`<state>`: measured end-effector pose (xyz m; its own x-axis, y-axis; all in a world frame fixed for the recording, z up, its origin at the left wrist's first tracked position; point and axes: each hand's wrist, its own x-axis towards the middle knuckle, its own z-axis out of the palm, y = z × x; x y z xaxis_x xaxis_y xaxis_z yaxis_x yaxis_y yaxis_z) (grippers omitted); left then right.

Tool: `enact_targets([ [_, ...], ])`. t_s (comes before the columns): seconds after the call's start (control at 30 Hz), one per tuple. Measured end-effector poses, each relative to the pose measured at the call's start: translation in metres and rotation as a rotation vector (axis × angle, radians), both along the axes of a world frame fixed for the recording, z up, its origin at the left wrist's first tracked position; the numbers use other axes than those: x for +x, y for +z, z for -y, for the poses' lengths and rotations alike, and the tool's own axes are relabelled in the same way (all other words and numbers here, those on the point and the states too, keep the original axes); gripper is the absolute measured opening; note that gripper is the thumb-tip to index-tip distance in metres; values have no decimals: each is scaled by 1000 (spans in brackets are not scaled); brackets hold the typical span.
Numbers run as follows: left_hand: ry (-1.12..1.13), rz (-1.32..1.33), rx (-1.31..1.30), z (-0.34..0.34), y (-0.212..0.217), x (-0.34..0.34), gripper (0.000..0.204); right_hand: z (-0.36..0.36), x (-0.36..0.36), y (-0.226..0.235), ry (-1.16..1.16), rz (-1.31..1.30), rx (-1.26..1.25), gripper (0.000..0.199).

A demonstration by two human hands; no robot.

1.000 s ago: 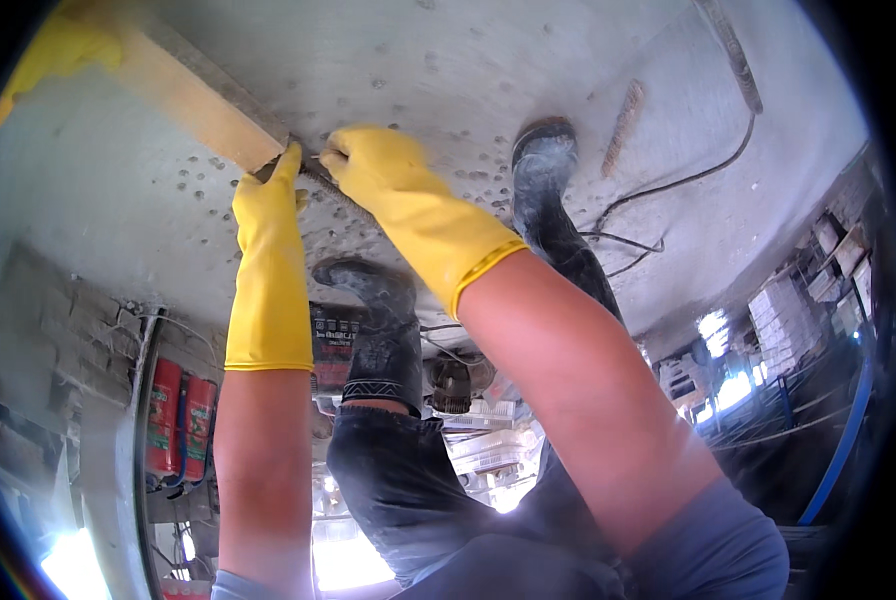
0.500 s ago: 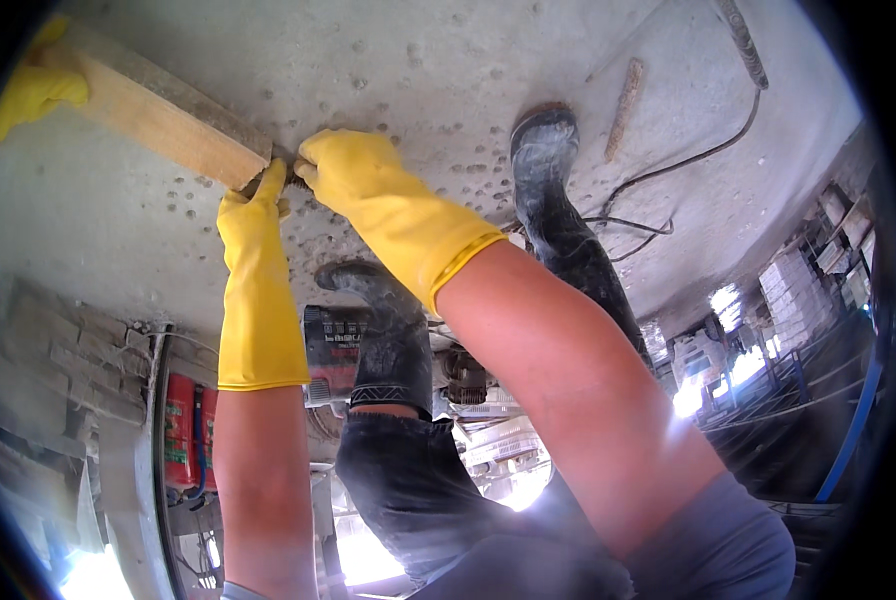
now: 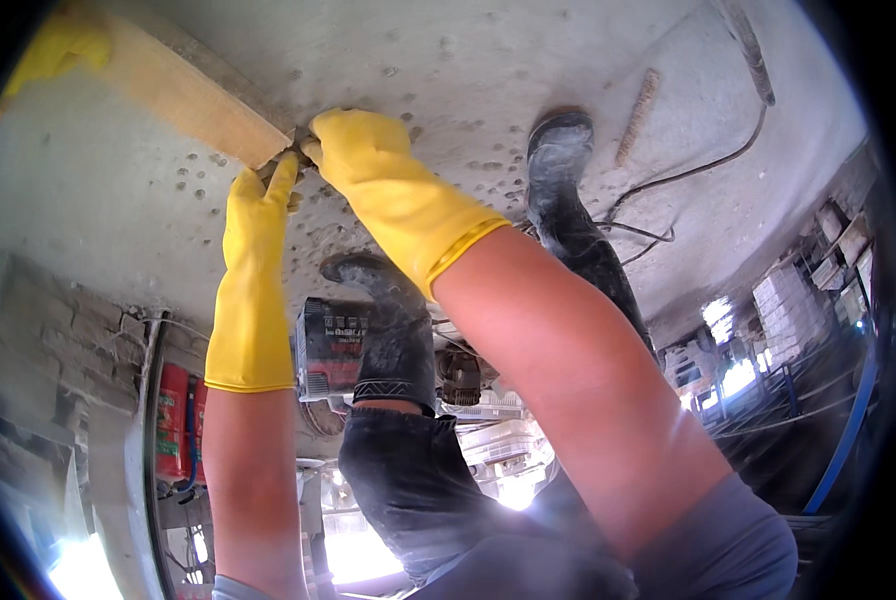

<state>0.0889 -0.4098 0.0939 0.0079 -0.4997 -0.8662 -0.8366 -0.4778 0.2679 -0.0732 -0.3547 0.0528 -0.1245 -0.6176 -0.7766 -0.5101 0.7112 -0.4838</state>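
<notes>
Both gloved hands have slid along the floor; left hand (image 3: 263,190) and right hand (image 3: 363,150), fingers pressed together, pinch the plank (image 3: 183,95) end.

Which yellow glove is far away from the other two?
The yellow glove at the far end of the wooden board, in the upper left corner. The left hand and right hand meet at the board's near end.

Bright daylight, blown-out glare, fisheye-warped edges
</notes>
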Motion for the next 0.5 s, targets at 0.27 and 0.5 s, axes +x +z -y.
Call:
enact_targets([
  [0.27, 10, -35, -15, -3, 2, 10, 42, -12, -16, 10, 22, 49, 81, 32],
  [0.5, 88, -113, -20, -6, -4, 12, 40, -2, -22, 15, -45, 209, 234, 36],
])
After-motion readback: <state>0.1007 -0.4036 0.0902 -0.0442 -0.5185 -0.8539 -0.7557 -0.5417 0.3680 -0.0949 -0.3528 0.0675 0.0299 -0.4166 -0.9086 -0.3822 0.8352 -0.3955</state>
